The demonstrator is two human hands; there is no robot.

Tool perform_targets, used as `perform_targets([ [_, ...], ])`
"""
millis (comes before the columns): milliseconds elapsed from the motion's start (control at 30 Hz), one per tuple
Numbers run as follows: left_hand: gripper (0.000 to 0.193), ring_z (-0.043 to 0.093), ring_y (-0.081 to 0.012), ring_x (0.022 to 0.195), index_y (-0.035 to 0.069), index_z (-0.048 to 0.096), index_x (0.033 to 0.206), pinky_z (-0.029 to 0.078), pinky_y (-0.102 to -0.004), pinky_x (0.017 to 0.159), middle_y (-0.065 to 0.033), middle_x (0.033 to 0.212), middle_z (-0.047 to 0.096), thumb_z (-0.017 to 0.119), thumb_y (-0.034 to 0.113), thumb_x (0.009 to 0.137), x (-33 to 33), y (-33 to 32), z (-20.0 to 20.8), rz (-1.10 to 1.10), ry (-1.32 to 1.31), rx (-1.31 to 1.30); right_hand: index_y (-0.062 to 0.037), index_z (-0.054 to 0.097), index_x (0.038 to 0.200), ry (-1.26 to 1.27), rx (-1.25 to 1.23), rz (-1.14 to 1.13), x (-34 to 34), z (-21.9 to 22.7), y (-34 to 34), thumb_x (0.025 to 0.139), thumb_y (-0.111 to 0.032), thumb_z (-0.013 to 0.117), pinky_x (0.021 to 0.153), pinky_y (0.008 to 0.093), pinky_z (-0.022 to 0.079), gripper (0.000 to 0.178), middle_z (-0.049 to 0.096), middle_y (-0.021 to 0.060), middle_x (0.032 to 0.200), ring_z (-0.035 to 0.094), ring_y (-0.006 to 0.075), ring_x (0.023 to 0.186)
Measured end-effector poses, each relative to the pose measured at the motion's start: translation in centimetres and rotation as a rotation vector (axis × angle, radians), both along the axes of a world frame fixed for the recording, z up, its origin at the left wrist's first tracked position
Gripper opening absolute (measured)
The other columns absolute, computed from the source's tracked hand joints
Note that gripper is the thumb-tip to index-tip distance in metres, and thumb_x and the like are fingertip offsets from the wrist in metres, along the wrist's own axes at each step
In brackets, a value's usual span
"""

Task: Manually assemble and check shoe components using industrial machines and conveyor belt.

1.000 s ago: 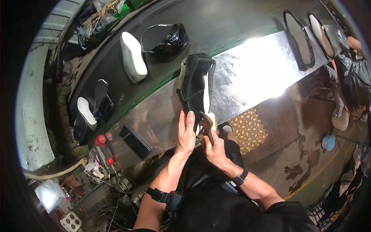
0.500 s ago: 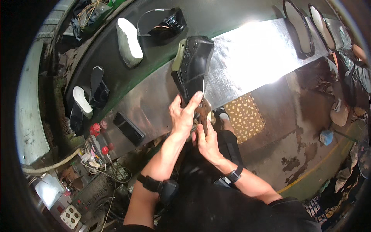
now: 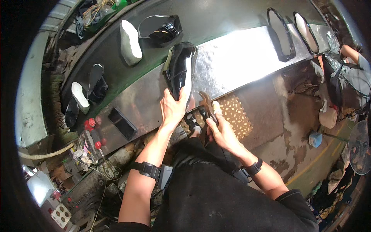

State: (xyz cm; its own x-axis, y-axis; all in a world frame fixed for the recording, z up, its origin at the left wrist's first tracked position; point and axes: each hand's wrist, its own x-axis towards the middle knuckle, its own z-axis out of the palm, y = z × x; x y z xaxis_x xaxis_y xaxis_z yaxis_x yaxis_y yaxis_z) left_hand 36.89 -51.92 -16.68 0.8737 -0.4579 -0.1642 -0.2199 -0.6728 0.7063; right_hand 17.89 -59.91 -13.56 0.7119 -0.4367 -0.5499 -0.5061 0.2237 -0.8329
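Observation:
My left hand (image 3: 172, 109) is closed round the narrow near end of a glossy black shoe upper (image 3: 177, 71) stretched over a last. It is held over the metal-topped bench (image 3: 148, 91), its wide end pointing away from me. To its right, my right hand (image 3: 224, 135) grips brown metal pincers (image 3: 208, 106) with a curved tip, apart from the shoe. A small pale yellowish piece (image 3: 216, 107) shows beside the pincers; I cannot make out what it is.
On the bench lie a white-soled form (image 3: 131, 42), black uppers (image 3: 160, 29), a smaller white-soled piece (image 3: 80, 97), a phone (image 3: 123, 123) and two shoe pieces (image 3: 281, 34) at far right. Another person's arm (image 3: 349, 54) shows at the right edge. A fan (image 3: 359, 147) stands lower right.
The pincers have come away from the shoe, and my right hand has moved right and down with them. My left hand has turned the shoe slightly and shifted it left.

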Motion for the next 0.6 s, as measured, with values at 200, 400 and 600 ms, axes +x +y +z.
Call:
perform_targets([
  [200,0.067,0.064,-0.0413,0.108,-0.014,0.052,0.116,0.050,-0.0448,0.092,-0.0328,0.111,0.064,0.068,0.045,0.087,0.1,-0.8,1.3,-0.016,0.171,0.154,0.0035,0.014,0.154,-0.045,-0.181,0.110,0.6,-1.5,-0.4,0.101,-0.020,0.056,0.051,0.0280,0.047,0.072,0.060,0.0050,0.067,0.055,0.0108,0.053],
  [400,0.064,0.054,-0.0309,0.126,-0.008,0.042,0.137,0.042,-0.0405,0.105,-0.0238,0.135,0.056,0.062,0.037,0.096,1.9,2.0,0.0,-0.078,0.664,-0.195,0.0072,0.016,0.152,-0.096,-0.194,0.173,2.2,-1.6,-1.0,0.098,-0.024,0.062,0.066,0.0324,0.053,0.078,0.068,0.0176,0.089,0.061,0.0160,0.066],
  [600,0.084,0.041,-0.0379,0.138,-0.008,0.018,0.150,0.033,-0.0411,0.113,-0.0314,0.147,0.039,0.059,0.042,0.096,-0.1,1.4,0.5,-0.056,0.344,0.112,0.0074,0.025,0.144,-0.026,-0.134,0.218,2.2,-1.2,-1.7,0.099,-0.027,0.058,0.077,0.0444,0.052,0.065,0.066,0.0315,0.093,0.069,0.0399,0.088],
])
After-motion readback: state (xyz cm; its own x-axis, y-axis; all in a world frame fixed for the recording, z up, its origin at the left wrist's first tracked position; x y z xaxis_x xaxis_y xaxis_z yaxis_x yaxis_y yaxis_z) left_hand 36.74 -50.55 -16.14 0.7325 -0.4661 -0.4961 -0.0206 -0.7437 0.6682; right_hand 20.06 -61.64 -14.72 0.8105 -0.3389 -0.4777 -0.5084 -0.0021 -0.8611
